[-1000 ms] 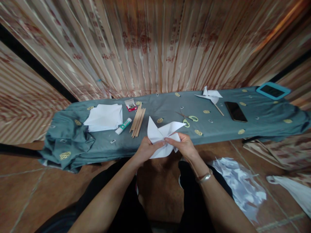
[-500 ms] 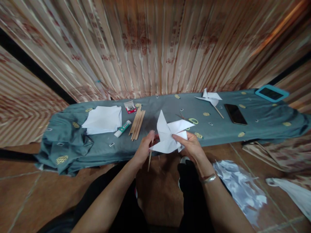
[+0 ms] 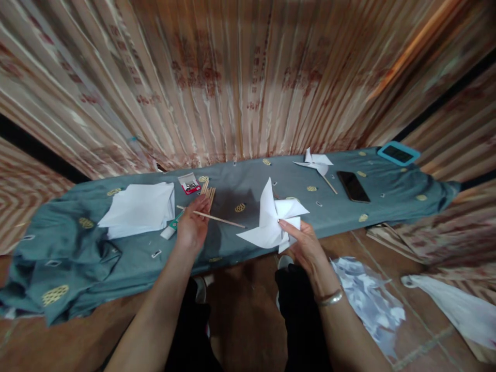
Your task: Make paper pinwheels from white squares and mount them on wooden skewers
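My left hand [image 3: 192, 226] has its fingers closed round a thin wooden stick [image 3: 227, 221], which lies crosswise and points right. Beneath those fingers is a bundle of wooden sticks [image 3: 211, 193], partly covered. A glue stick [image 3: 169, 230] lies beside the hand, half hidden by it. Between thumb and fingers, my right hand [image 3: 303, 239] pinches a white paper pinwheel [image 3: 269, 222], held above the front edge of the cloth. A small dark dot shows at the pinwheel's centre by the thumb. An open red-and-white box [image 3: 189, 184] with small metal pieces sits behind the sticks.
A stack of white paper [image 3: 139, 207] lies left on the green cloth [image 3: 248, 178]. Farther right are a pinwheel on a stick [image 3: 318, 164], a phone [image 3: 353, 186] and a blue-framed device [image 3: 399, 153]. Paper scraps in a clear bag [image 3: 368, 294] lie on the floor.
My left hand has moved left from the pinwheel to over the stick bundle, its stick swinging from upright to crosswise. My right hand still pinches the pinwheel. The view has shifted.
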Motion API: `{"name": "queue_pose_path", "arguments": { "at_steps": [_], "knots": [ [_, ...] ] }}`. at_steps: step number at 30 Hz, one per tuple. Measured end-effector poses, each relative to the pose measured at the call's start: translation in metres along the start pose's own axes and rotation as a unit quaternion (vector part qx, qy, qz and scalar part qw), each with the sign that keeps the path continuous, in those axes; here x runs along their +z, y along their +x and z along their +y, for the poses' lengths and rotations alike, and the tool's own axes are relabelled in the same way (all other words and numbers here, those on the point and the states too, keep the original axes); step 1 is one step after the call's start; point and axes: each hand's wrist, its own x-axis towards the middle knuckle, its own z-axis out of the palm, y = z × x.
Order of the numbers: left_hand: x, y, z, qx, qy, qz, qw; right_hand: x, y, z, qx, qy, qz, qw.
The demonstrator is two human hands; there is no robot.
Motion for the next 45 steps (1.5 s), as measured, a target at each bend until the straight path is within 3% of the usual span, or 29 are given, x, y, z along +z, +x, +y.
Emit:
{"name": "queue_pose_path", "arguments": {
  "at_steps": [5,15,24,27,30,33,36,40,45],
  "knots": [
    [0.004,0.012,-0.003,-0.005,0.011,0.018,1.0,-0.003,0.001,-0.002,0.01,-0.002,-0.001,1.0],
    [0.011,0.011,-0.012,-0.09,-0.014,0.091,0.992,0.002,0.0,0.002,0.027,0.004,-0.03,0.999],
    [0.005,-0.005,-0.023,-0.064,0.012,0.041,0.997,0.01,0.0,0.005,0.026,0.001,-0.026,0.999],
    [0.0,-0.013,-0.023,-0.007,0.051,0.047,0.998,0.014,0.001,0.008,0.021,-0.013,-0.018,1.0],
    [-0.002,-0.024,-0.02,0.036,0.132,-0.008,0.991,0.016,0.003,0.013,0.013,-0.041,-0.017,0.999],
    [-0.001,-0.036,-0.017,-0.006,0.202,-0.144,0.969,0.019,0.003,0.019,0.011,-0.083,-0.012,0.996],
    [0.002,-0.046,-0.02,-0.071,0.237,-0.228,0.942,0.021,0.004,0.025,0.009,-0.115,-0.017,0.993],
    [0.003,-0.052,-0.029,-0.122,0.26,-0.235,0.929,0.023,0.004,0.032,0.004,-0.139,-0.043,0.989],
    [0.002,-0.052,-0.031,-0.105,0.271,-0.204,0.935,0.029,0.006,0.034,0.013,-0.145,-0.055,0.988]
  ]
}}
